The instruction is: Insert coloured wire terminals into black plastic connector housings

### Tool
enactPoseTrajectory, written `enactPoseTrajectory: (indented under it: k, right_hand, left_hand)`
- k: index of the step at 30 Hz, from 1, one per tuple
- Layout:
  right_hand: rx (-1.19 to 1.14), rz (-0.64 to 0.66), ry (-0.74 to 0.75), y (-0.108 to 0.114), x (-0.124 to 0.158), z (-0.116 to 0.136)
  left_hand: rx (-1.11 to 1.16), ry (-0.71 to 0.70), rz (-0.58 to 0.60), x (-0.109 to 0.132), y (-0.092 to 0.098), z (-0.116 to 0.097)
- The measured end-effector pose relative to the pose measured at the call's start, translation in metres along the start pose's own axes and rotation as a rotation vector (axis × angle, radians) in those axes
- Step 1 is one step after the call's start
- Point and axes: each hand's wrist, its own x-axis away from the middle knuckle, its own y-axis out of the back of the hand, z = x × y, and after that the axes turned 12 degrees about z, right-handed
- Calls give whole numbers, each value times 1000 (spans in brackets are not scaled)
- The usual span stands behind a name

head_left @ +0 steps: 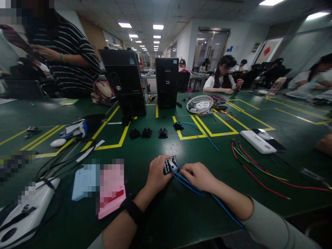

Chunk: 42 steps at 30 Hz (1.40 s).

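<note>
My left hand (156, 174) is closed around a small black connector block (171, 164) with a pale face, holding it just above the green table (166, 214). My right hand (197, 175) pinches blue wires (190, 185) right at the block's side. The blue wires trail back under my right forearm toward the table's near edge. A black watch sits on my left wrist.
Three small black connector blocks (146, 132) lie in a row ahead, a fourth (177, 126) with blue and green wires to their right. Red and green wires (255, 169) and a white box (258, 141) lie right. Two black computer towers (126, 82) stand behind. Several people sit or stand around.
</note>
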Motion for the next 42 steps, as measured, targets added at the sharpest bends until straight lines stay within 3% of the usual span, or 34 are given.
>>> enactPoseTrajectory:
  k: [3,9,12,15,18,21,26,30,35,42]
  right_hand:
    - [-102,-75,63,3,3,3]
    - [-511,-669,171,29,24,6]
    - [-619,-774,178,44,27,-2]
    - [-650,-779,166,57,23,-14]
    - [-466,-797,94,73,9,-30]
    - [-30,-639,-39,92,-19,-51]
    - [114,-465,-139,107,-77,-88]
    - [168,-353,-227,105,-103,-106]
    - [209,-292,-375,108,-105,-119]
    - [258,-293,-553,122,-83,-137]
  left_hand:
    - [-4,9,-1,0,0,0]
    - [-1,24,1,0,0,1]
    - [6,24,-2,0,1,-1]
    - [9,15,-1,1,2,-2]
    - [1,15,3,2,2,-3]
    - [-6,29,9,1,2,-3]
    - [17,33,6,1,2,-3]
    - [26,33,7,1,1,-2]
    - [28,34,8,0,0,-1]
    - [26,36,4,1,0,-2]
